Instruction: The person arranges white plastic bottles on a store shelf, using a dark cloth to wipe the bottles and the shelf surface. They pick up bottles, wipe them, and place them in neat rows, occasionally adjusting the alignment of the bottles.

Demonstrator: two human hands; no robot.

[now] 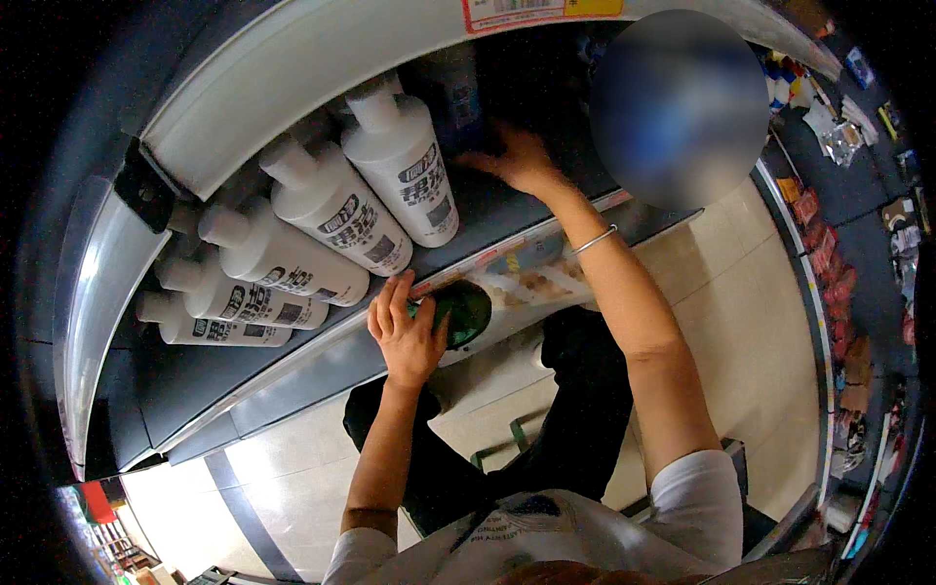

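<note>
My left hand [408, 333] is at the shelf's front edge, its fingers bent around a dark green rounded object [466, 314]; I cannot make out its kind. My right hand [522, 161] reaches into the shelf with fingers apart and nothing in them. Close to its fingertips stands a white pump-top bottle [402, 171] with dark print, the rightmost of several alike in a row. Another white bottle [341, 210] stands beside it, above my left hand. Behind the row, a dark bluish item [461, 93] shows dimly in the shadow.
A pale shelf edge [322, 73] overhangs the bottles. The lower shelf's front rail [292, 375] runs beneath my hands. To the right, across a tiled floor [741, 283], packed goods [834, 258] line another shelf. A round patch at upper right is blurred.
</note>
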